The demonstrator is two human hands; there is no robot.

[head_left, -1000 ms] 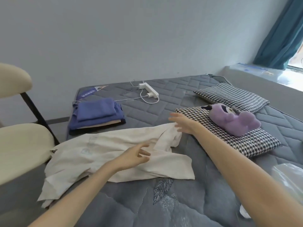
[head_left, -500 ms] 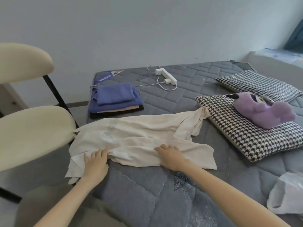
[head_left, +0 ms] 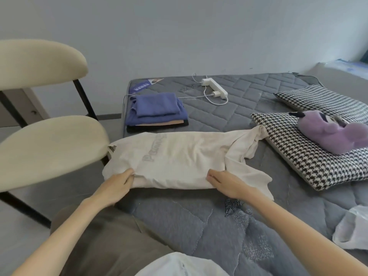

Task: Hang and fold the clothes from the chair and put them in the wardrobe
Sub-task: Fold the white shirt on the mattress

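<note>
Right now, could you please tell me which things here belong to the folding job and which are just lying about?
Job: shirt, gripped at its near edge by the left hand and right hand; folded pile; chair.
Lying about: power strip; pillows; plush toy; plastic bag; leaflet.

A shirt (head_left: 179, 158) lies on the bed (head_left: 199, 226); folded clothes (head_left: 156, 112) behind it, pillows (head_left: 310, 156) to its right, chair (head_left: 47, 144) left.
</note>
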